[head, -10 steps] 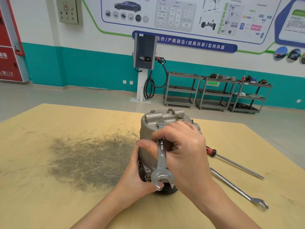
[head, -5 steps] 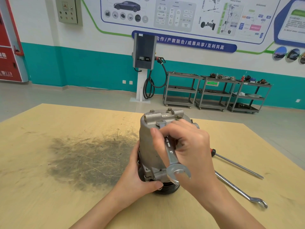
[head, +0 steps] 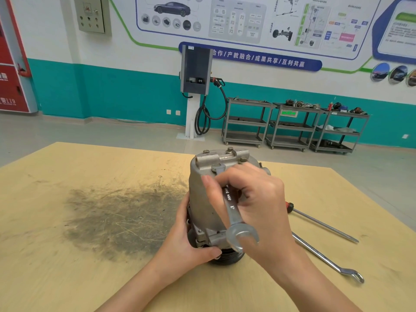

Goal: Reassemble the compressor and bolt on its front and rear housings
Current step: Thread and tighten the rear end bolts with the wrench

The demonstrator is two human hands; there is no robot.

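One compressor (head: 208,199) stands on end near the middle of the counter (head: 67,255), a grey cast-metal body with its dark grooved pulley (head: 225,258) down against the wood. Top face carries a raised block with several bolt heads (head: 229,149) showing. A flange with a lug juts out low on the near side.

Left hand (head: 191,239) wraps the lower body from the left, thumb curled across the base just above the pulley. Right hand (head: 258,206) has its fingers (head: 209,188) curled round the shank of an open-ended spanner (head: 233,208); the far jaw sits at a bolt on the near top edge, the free jaw hangs low in front of the flange.

Left of the compressor: a wide dark smear (head: 117,217) of grime and scratches on the wood, nothing standing on it. Right of it: a red-handled screwdriver (head: 322,224) and a long wrench (head: 326,257) lie side by side, apart from each other and clear of the right wrist. Counter's far edge runs just behind the compressor; its right edge slants away beyond the tools.

Beyond: grey floor, charging post (head: 195,70), three metal carts (head: 292,127) along the teal wall.

Versus one second ago: the spanner's free end has swung from near the left thumb toward the right, shank now slanting down-right. Left hand's hold and the compressor's position unchanged.
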